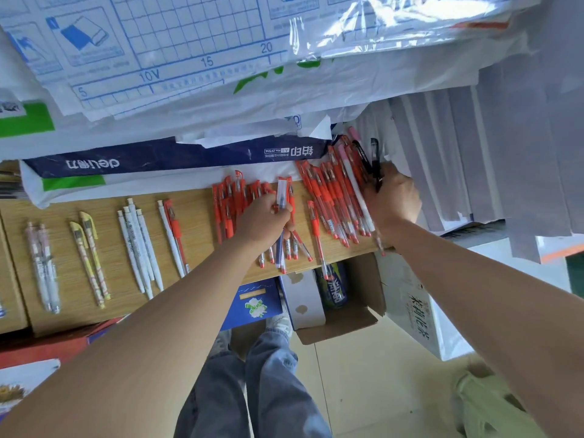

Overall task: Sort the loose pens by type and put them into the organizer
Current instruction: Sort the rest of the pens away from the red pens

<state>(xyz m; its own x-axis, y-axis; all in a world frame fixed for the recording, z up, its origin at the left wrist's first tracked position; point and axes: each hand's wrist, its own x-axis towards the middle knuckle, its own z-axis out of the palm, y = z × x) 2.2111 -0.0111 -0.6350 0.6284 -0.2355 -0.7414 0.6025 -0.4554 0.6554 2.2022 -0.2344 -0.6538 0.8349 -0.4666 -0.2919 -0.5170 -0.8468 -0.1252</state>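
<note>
Several red gel pens (328,200) lie in rows on a wooden shelf (202,213). My left hand (264,221) grips a blue pen with a clear cap (281,197) over the middle red group. My right hand (392,197) rests at the right end of the red pens, its fingers curled on black pens (368,159). A pink and white pen (352,178) lies among the red ones there. Sorted groups lie to the left: white pens (139,245), yellow-capped pens (90,257), pale patterned pens (42,263), and a white pen beside a red one (173,235).
Paper reams in blue and white wrappers (151,162) and plastic-wrapped sheets (221,58) crowd the back of the shelf. White paper stacks (474,153) stand at the right. Below the shelf edge sit an open cardboard box (341,320) and a blue box (252,301). My legs are below.
</note>
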